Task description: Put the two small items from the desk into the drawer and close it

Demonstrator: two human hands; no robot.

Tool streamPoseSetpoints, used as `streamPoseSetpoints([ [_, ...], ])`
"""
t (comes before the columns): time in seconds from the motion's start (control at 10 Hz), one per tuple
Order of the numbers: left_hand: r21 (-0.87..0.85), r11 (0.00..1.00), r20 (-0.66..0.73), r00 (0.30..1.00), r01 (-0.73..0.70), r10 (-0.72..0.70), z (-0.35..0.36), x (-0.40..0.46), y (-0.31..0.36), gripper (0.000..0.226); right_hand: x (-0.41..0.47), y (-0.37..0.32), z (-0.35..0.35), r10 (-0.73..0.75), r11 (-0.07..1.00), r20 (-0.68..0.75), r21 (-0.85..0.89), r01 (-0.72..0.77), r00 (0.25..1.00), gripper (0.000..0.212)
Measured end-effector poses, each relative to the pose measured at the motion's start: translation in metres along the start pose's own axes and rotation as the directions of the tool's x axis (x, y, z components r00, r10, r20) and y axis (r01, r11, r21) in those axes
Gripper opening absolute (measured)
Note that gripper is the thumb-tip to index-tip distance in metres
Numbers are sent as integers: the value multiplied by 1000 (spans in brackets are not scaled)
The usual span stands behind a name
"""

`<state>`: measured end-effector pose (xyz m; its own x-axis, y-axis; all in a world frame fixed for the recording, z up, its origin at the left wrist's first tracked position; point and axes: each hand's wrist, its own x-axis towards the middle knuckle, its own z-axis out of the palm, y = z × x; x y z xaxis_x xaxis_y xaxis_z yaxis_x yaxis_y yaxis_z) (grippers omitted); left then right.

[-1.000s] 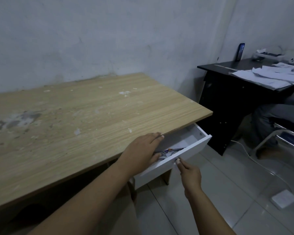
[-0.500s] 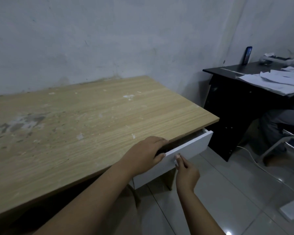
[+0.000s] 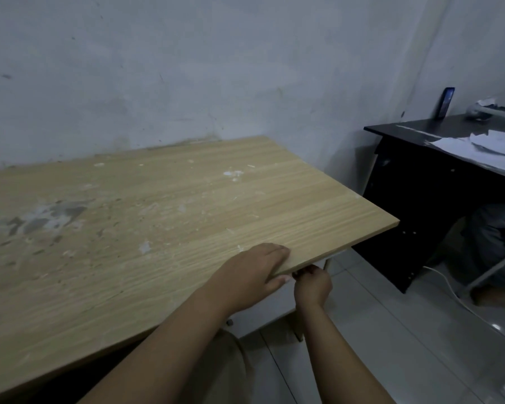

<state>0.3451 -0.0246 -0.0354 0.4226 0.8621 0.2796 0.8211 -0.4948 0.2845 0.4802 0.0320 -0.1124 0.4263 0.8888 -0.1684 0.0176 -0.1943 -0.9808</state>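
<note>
The wooden desk (image 3: pixel 164 228) has nothing lying on its top. The white drawer (image 3: pixel 274 309) is pushed in under the desk's front right edge, and only a strip of its front shows between my hands. The small items are out of sight. My left hand (image 3: pixel 251 272) lies flat on the desk's front edge, fingers on top and thumb over the rim. My right hand (image 3: pixel 312 285) is just below that edge, its fingertips tucked under the desktop against the top of the drawer front.
A black desk (image 3: pixel 420 182) with loose papers (image 3: pixel 484 150) and a phone (image 3: pixel 445 103) stands to the right, across a narrow gap. A seated person's legs (image 3: pixel 496 228) and a chair frame are at far right. A white cable (image 3: pixel 449 290) lies on the tiled floor.
The drawer has slid from partly open, with its contents showing, to fully under the desktop. My right hand followed it in; my left hand stayed on the desk edge.
</note>
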Motion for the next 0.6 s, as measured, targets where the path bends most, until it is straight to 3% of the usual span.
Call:
streamPoseSetpoints([
  [0.1,-3,1000,18,1000,16,-16,-1,-3,-3,55,8,-10,4,90,993,11,81,-90,996,30],
  [0.2,16,1000,24,1000,14,-15,1,-5,-1,58,9,-12,-5,121,989,166,69,-134,979,24],
  [0.3,46,999,25,1000,18,-19,1,-6,4,59,-1,-10,-18,39,992,296,106,-73,954,27],
  [0.4,73,997,52,998,28,-32,3,-9,8,61,-14,-6,-28,-47,993,336,114,9,941,32],
  [0.6,112,991,22,997,76,-79,0,-21,18,61,-49,-14,-46,-213,976,305,25,216,928,41],
])
